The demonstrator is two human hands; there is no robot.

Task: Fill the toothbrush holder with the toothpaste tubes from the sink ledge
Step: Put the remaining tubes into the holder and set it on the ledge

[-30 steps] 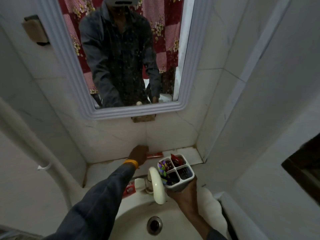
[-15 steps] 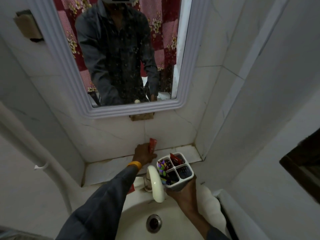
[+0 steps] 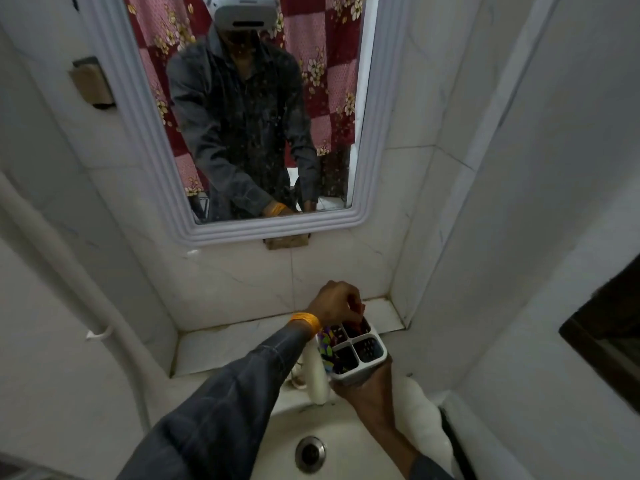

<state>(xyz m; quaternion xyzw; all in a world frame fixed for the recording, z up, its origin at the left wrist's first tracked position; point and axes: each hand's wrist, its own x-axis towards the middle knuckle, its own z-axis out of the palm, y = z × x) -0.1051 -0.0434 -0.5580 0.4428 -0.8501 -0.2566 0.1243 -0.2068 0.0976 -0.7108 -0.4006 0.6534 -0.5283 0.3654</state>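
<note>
A white four-compartment toothbrush holder (image 3: 375, 370) is held up over the sink by my right hand (image 3: 369, 393), which grips it from below. Colourful brushes fill its left compartments. My left hand (image 3: 337, 303), with an orange wristband, hovers over the far right compartment, fingers closed on a red toothpaste tube (image 3: 360, 311) whose lower end is inside that compartment. Most of the tube is hidden by my fingers.
A white marble ledge (image 3: 235, 344) runs along the wall behind the sink (image 3: 349, 434). A white tap (image 3: 317, 379) stands just left of the holder. A mirror (image 3: 249, 109) hangs above, a side wall closes in on the right.
My left hand lifted the red tube off the ledge, carried it right and lowered it into the holder's far right compartment. The holder stayed in my right hand.
</note>
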